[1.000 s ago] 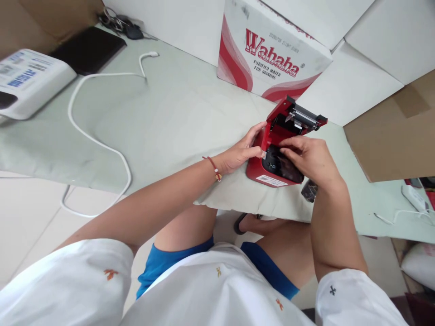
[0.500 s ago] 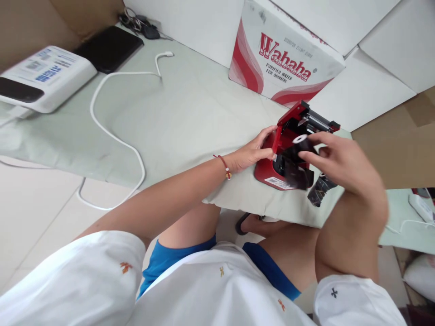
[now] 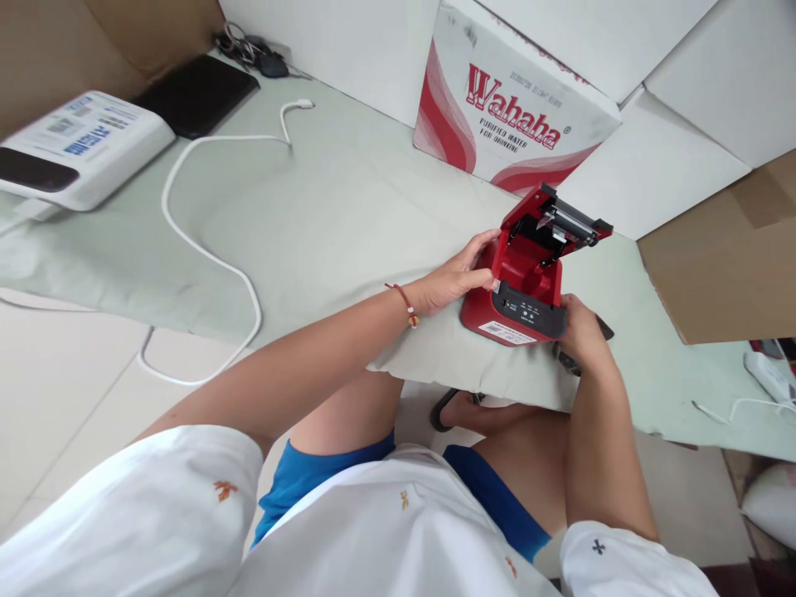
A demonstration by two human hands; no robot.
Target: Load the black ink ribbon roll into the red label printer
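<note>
A small red printer (image 3: 528, 286) stands on the pale green cloth (image 3: 348, 215) near the table's front edge. Its lid (image 3: 560, 217) is tipped up and the red bay inside holds nothing. My left hand (image 3: 457, 278) grips the printer's left side, fingers pressed against the casing. Just to the printer's right, my right hand (image 3: 581, 332) is low on the table, its fingers curled over a black roll (image 3: 604, 331). Only the roll's edges show under the hand.
A Wahaha carton (image 3: 510, 124) stands right behind the printer. A brown cardboard flap (image 3: 715, 265) lies to the right. At the far left are a white device (image 3: 80, 149), a black tablet (image 3: 192, 83) and a looping white cable (image 3: 205, 257). My knees sit under the table edge.
My right hand lifted the black roll out of the printer's bay, then brought it down to the table at the printer's right. The left hand stayed on the printer.
</note>
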